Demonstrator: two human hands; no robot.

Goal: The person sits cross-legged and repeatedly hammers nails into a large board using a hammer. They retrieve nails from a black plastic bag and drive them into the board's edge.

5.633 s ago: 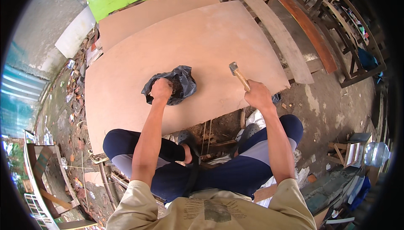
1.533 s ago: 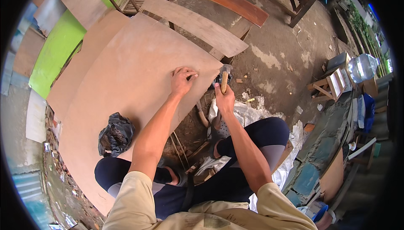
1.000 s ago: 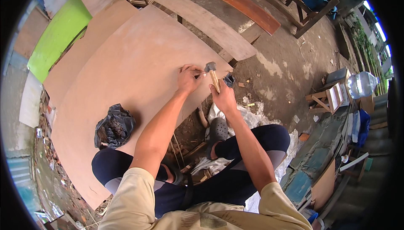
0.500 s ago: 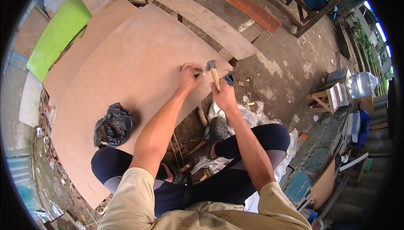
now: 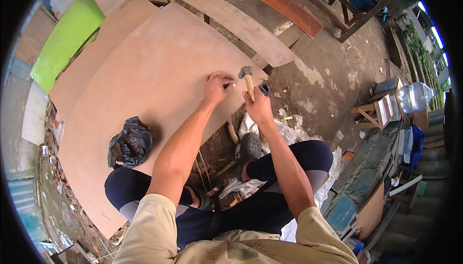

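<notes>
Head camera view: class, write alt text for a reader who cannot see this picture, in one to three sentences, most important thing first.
A seated person's left hand pinches something small, perhaps a nail, against a large plywood sheet near its edge, while the right hand holds a wooden-handled hammer just beside it. A crumpled black bag lies on the sheet to the left, with planks and bare ground beyond.

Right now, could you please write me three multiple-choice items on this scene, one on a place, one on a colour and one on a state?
1. Where does the black bag lie?
A. on the board
B. on the bench
C. on the ground

2. What colour is the panel beyond the board?
A. red
B. green
C. white

3. What does the right hand hold?
A. nothing
B. a bottle
C. a hammer

Answers:
1 A, the bag rests on the board's near left part.
2 B, it is bright green.
3 C, its fingers wrap the wooden handle, with the left hand pinching something small beside the head.
</notes>
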